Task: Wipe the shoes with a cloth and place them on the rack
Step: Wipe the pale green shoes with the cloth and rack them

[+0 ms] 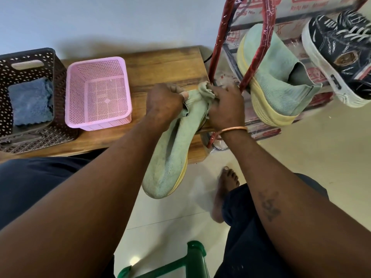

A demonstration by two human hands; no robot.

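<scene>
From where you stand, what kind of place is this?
Probably a room at home: a shoe rack holds a dark sneaker, a pink basket sits on a low wooden table, and the floor is pale tile. The left hand grips a green shoe, the right hand a cloth.

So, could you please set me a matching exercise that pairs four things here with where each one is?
Things:
1 folded blue cloth
2 pink perforated plastic basket
3 black lace-up sneaker
4 copper-coloured bangle

Places:
A on the red-framed shoe rack
B round the right wrist
C inside the dark brown lattice basket
D on the wooden table

Pairs: 1-C, 2-D, 3-A, 4-B.
</scene>
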